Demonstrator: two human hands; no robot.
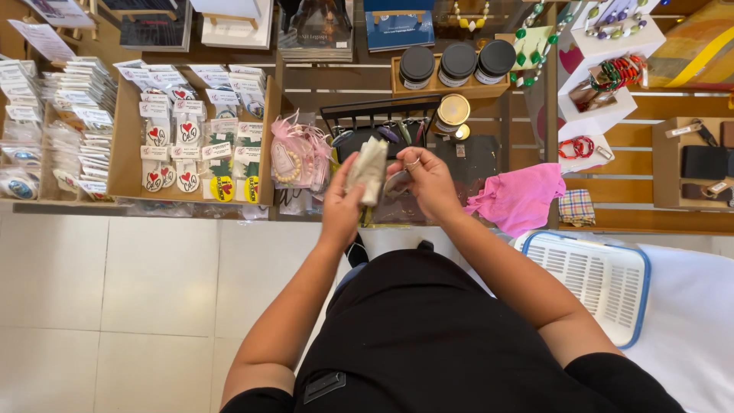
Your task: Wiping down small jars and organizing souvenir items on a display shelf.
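Note:
My left hand [342, 205] holds a crumpled pale cloth [368, 168] up in front of a display shelf. My right hand [425, 180], with a ring on one finger, pinches a small flat silvery item [397, 182] right beside the cloth. Both hands are close together, just below a black wire rack [376, 115] hung with small key-ring items. The item in my right hand is partly hidden by my fingers.
A cardboard box of packaged heart badges [187, 134] stands at left, pink pouches [298, 153] beside it. Three black-lidded jars [456, 63] sit above. A pink cloth [521, 197] and a white slotted basket with a blue rim [592, 279] lie at right. White tiled floor is below.

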